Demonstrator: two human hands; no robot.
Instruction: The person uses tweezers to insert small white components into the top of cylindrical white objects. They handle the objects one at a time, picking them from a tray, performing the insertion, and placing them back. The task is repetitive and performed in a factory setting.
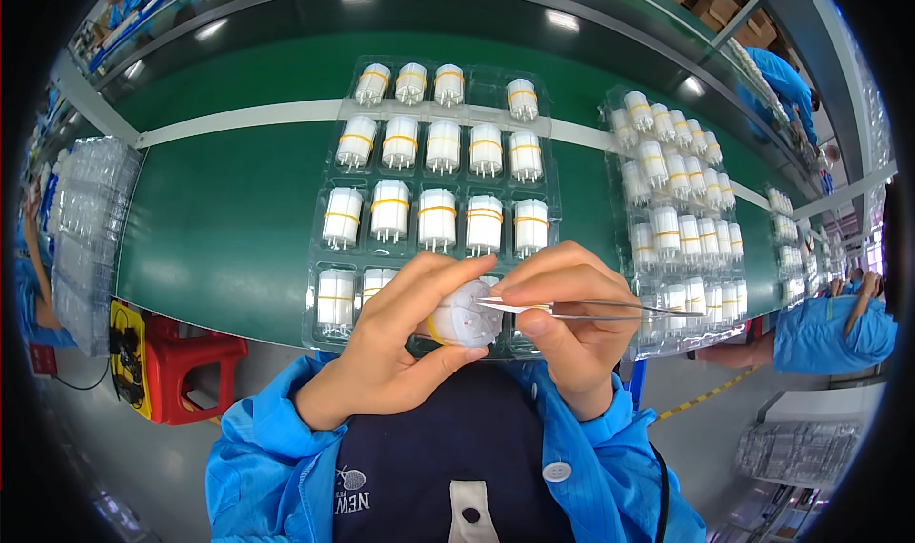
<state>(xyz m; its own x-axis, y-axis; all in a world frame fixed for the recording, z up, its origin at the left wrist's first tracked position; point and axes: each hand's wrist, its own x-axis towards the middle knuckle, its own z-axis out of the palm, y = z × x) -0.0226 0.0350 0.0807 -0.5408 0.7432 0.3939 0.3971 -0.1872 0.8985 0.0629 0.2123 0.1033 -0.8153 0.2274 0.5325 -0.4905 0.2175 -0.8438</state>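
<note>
My left hand [400, 338] is wrapped round a white cylindrical part [464, 316] with a yellow band, its end face turned toward my right. In my right hand [572, 314] a pair of metal tweezers [600, 310] is pinched between thumb and fingers. The pale tips of the tweezers reach the end face of the part; whether they grip anything there is too small to tell. Just beyond my hands lies a clear plastic tray [329, 257] with rows of similar white cylinders [437, 219], banded in yellow, prongs pointing toward me. One pocket in its far row holds no cylinder.
More filled trays [681, 219] stand to the right along the green conveyor belt [219, 229]. Clear empty trays [91, 238] are stacked at the left. A red stool [191, 367] is on the floor at left. Co-workers in blue [829, 338] sit or lean nearby.
</note>
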